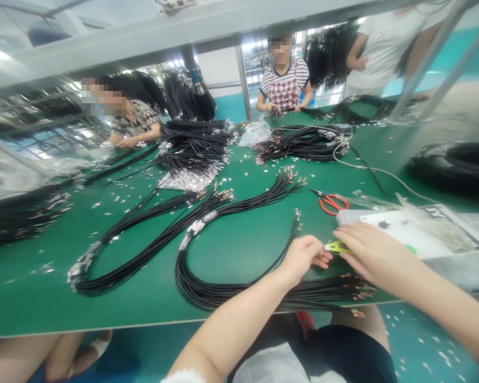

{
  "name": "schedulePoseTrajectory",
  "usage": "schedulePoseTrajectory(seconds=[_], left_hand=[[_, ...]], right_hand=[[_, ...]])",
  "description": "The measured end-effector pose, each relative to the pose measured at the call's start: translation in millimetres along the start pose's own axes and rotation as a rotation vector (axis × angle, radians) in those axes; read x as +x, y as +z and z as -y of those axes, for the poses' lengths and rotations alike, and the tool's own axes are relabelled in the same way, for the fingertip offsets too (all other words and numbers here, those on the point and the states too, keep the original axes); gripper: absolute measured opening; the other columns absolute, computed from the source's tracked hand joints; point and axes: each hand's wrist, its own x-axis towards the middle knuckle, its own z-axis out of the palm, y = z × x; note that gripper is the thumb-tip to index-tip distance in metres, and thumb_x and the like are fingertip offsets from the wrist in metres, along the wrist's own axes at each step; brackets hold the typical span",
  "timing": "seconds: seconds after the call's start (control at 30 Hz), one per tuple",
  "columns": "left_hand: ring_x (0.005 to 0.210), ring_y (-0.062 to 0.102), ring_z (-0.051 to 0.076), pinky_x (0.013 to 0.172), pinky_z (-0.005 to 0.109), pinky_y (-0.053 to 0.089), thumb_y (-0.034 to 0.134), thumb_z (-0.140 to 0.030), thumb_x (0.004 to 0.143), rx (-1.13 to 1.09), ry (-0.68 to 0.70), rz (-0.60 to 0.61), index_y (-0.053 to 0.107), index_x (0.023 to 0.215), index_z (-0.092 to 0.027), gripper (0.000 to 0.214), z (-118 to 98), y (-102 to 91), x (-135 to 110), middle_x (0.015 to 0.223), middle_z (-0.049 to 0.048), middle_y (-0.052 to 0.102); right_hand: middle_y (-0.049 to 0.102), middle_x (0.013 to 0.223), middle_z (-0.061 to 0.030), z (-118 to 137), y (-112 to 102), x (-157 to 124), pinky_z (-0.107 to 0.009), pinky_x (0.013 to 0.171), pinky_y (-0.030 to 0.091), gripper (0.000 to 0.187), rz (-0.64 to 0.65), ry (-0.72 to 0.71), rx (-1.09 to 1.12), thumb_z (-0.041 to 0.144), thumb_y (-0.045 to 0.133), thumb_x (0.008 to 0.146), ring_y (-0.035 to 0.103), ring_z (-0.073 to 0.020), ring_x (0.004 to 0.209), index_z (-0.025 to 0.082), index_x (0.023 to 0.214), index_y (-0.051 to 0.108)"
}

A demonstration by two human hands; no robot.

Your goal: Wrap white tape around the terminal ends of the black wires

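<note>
The right hand (357,246) grips small yellow-green snips (338,247), their tip turned toward the left hand (306,253), probably so that both hands can work at one spot. The left fingers are curled together beside a small white tab (326,247) at that tip; whether they pinch it or a cable cannot be told. Below lies a curved bundle of black cables (219,295), its near ends along the edge of the green table (247,242), likely for easy reach; the left forearm hides part of it. A white box (399,234) under clear plastic (445,229) crowds the right forearm, and red-handled pliers (322,200) lie beyond the hands. A second cable bundle (115,282) curves to the left; heaped cables (199,141) and a worker in a checked apron (283,97) are farther off.
</note>
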Motion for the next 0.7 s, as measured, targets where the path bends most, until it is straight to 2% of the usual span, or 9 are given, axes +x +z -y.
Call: schedulePoseTrajectory(seconds=[0.1,0.23,0.37,0.7], left_hand=[[0.049,0.054,0.009,0.046,0.021,0.047,0.071,-0.037,0.075,0.051,-0.007,0.004,0.052,0.061,-0.015,0.032,-1,-0.5,0,0.059,0.0025,0.062],[0.042,0.045,0.007,0.036,0.018,0.036,0.064,-0.031,0.078,0.112,0.005,-0.013,0.052,0.06,-0.016,0.026,-3,-0.6,-1,0.055,-0.0006,0.056],[0.039,0.04,0.005,0.034,0.017,0.028,0.064,-0.031,0.078,0.154,0.001,-0.019,0.052,0.058,-0.016,0.028,-6,-2.1,-3,0.053,-0.0018,0.054],[0.037,0.038,0.005,0.036,0.018,0.026,0.064,-0.032,0.073,0.155,0.023,-0.07,0.049,0.055,-0.017,0.028,-15,-10.0,-8,0.049,-0.0021,0.053]], right_hand=[[0.074,0.105,-0.0178,-20,-2,6,-0.047,0.088,0.051,0.032,-0.101,0.088,0.099,0.024,0.041,0.099,0.065,-0.0322,0.102,0.011,0.107,0.069],[0.076,0.098,-0.0123,-35,3,11,-0.047,0.088,0.053,0.034,-0.086,0.151,0.114,0.026,0.04,0.1,0.067,-0.0306,0.099,0.015,0.097,0.071],[0.076,0.101,-0.0106,-34,8,9,-0.049,0.093,0.051,0.032,-0.044,0.163,0.103,0.025,0.042,0.1,0.066,-0.0304,0.105,0.017,0.098,0.072],[0.076,0.095,-0.0138,-36,9,8,-0.051,0.087,0.053,0.035,-0.083,0.127,0.09,0.023,0.04,0.101,0.068,-0.0312,0.096,0.015,0.092,0.073]])
